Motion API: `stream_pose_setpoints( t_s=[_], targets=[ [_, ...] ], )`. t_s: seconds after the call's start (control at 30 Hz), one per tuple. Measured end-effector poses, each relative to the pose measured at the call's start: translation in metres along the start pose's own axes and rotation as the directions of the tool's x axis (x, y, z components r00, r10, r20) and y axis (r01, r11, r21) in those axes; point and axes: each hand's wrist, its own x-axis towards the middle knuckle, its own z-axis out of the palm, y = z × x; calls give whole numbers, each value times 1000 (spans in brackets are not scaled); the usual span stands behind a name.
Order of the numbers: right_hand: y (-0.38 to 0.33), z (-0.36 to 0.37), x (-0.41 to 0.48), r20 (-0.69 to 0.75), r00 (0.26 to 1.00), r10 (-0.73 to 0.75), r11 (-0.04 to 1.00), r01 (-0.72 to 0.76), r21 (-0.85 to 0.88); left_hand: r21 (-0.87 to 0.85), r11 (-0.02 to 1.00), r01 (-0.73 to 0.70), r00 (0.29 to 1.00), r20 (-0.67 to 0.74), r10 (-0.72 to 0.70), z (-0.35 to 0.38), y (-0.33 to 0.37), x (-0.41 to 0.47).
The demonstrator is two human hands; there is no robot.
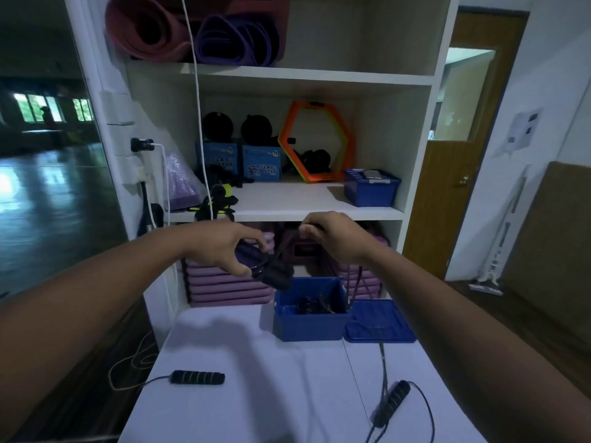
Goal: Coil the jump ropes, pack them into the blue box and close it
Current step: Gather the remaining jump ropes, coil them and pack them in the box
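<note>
My left hand [224, 247] grips the dark foam handles [271, 273] of a jump rope, held in the air just above and left of the open blue box [310, 324]. My right hand [332, 238] pinches the same rope's thin cord, which hangs down toward the box. A coiled black rope [313, 305] lies inside the box. The box's blue lid [380, 321] lies flat on the table to its right. Another rope lies loose on the white table [271, 394], one handle [197, 377] at the left and one handle [392, 402] at the right.
A white shelf unit stands right behind the table, with purple mats stacked at its bottom. A second blue box [371, 187], small blue cartons and an orange hexagon ring [316, 142] sit on the middle shelf. A white cord [200, 107] hangs down. A wooden door is at the right.
</note>
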Motion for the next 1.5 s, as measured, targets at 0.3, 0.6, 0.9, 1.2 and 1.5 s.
stream_pose_setpoints(
  t_s=[0.3, 0.6, 0.9, 1.2, 1.5],
  targets=[
    [1, 19, -7, 4, 992, 127, 639, -85, 764, -922, 275, -273, 961, -251, 112, -18, 16, -16],
    [-6, 51, -12, 228, 961, 157, 841, -251, 479, -933, 117, -340, 658, -325, -680, -1, 15, 35],
    [5, 10, -2, 30, 999, 45, 939, -32, -343, 394, 896, 206, 957, -272, -100, 7, -6, 25],
    [20, -1, 7, -129, 990, 62, 978, -35, 203, -629, 755, -185, 981, -69, 183, -38, 19, -9],
    [-5, 52, -4, 72, 976, 206, 758, -206, 620, -872, 235, -428, 735, -488, -471, -11, 21, 26]
  ],
)
